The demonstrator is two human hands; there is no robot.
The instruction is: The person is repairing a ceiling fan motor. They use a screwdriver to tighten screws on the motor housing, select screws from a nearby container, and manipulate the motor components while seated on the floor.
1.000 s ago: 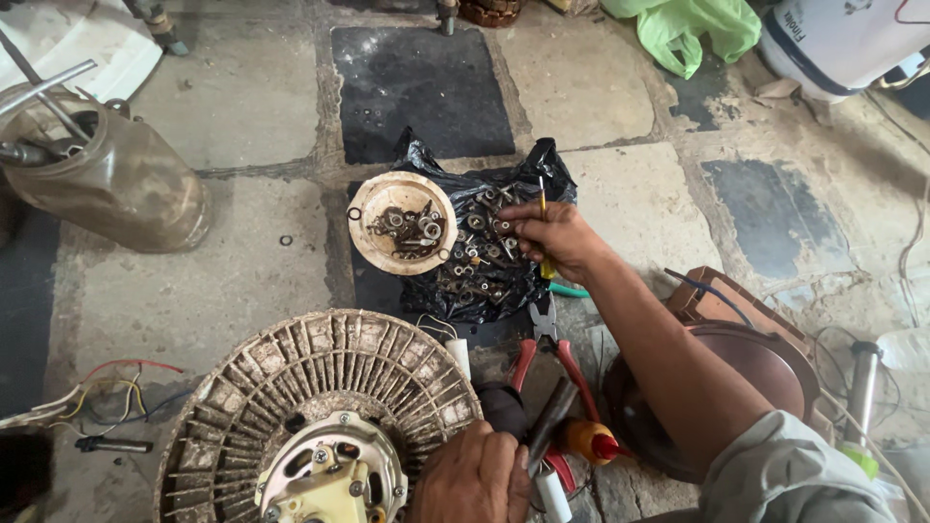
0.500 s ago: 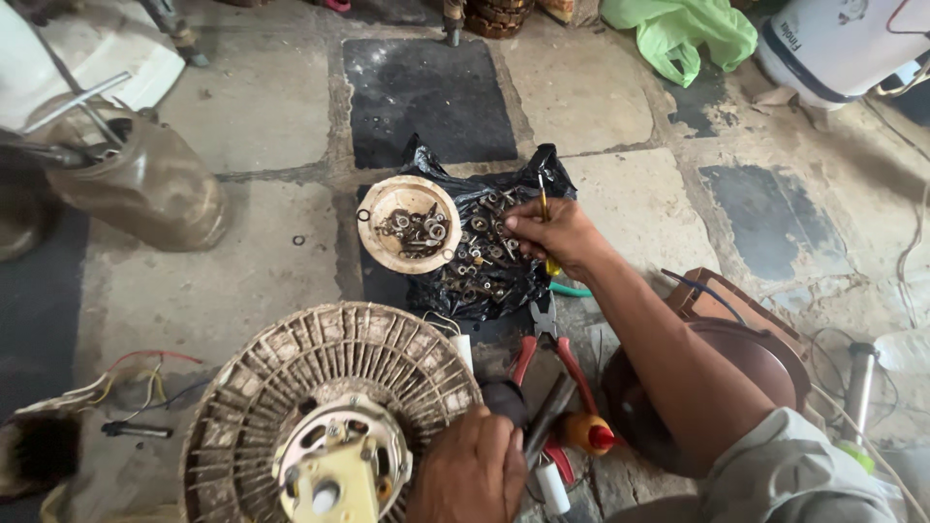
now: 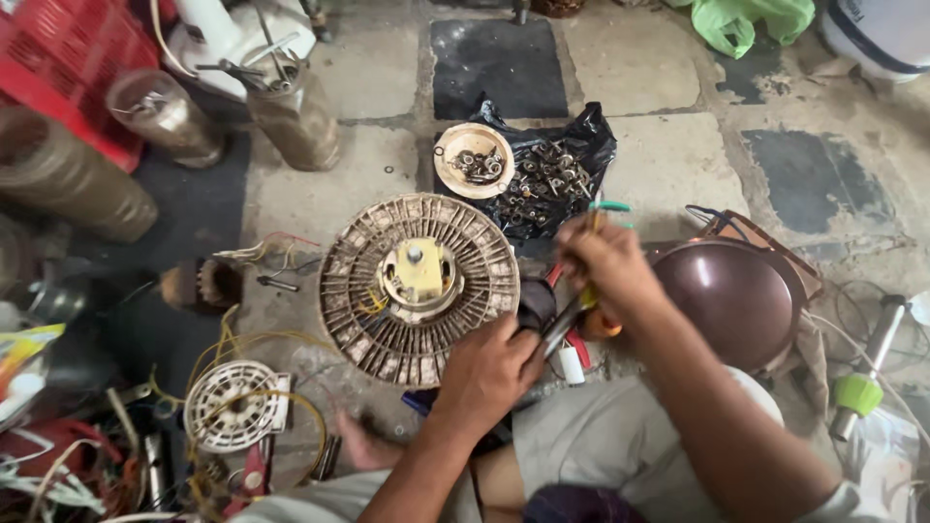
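My left hand sits at the near right edge of the round ribbed motor disc, fingers curled onto a small dark cylindrical part just beside the disc's rim; the hand covers most of it, so I cannot tell how tightly it is clamped. My right hand, just right of the disc, is closed around a yellow-handled screwdriver whose shaft slants down toward that dark part.

Judgement on handling: the disc looks rigid and fairly heavy — thin fins around the rim appear brittle and dusty, so the solid cream hub at its centre is the safer place to take hold. The dark part seems small and hard, likely to roll if released. The screwdriver is stiff and light; its handle gives a sure hold.

Right of the disc stands a brown domed pan. Beyond the disc, a shallow cream dish of small metal fittings lies touching a black plastic bag spread with more of them. Left of the disc and nearer me — a small white coil-wound wheel among loose yellow wires.
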